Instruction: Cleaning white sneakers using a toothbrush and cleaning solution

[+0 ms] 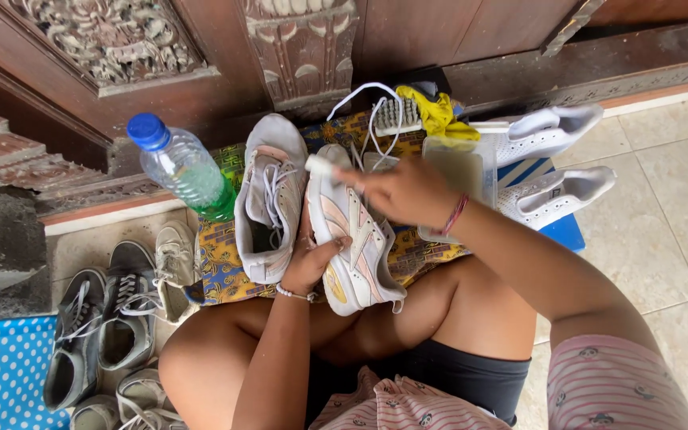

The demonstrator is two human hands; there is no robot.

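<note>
Shoe: a white sneaker (353, 239) with pink and peach stripes stands on its side over the patterned cloth (216, 263), sole toward the left, held between both hands just above the knees.
Left hand: the left hand (312, 259) reaches up from below and is closed around the sneaker's sole edge, thumb lying across the side panel.
Right hand: the right hand (404, 191) comes in from the right, wrist bent, fingers pinched around a small white tool (320, 165) set against the sneaker's toe; blur hides what the tool is.
Slip risk: the left grip covers only a short stretch of the sole, so in my judgement hard pressure at the toe could twist the sneaker out of the hand.
Spill risk: a tub (459, 179) of cloudy water sits just beside the right forearm; a wide elbow swing could tip it over the cloth.
Bottle risk: the bottle (181, 167) leans near the second sneaker (268, 207); a nudge to that shoe may roll it.
Lace risk: loose laces (368, 99) trail near the brush (396, 118) and could snag the moving hand.
</note>
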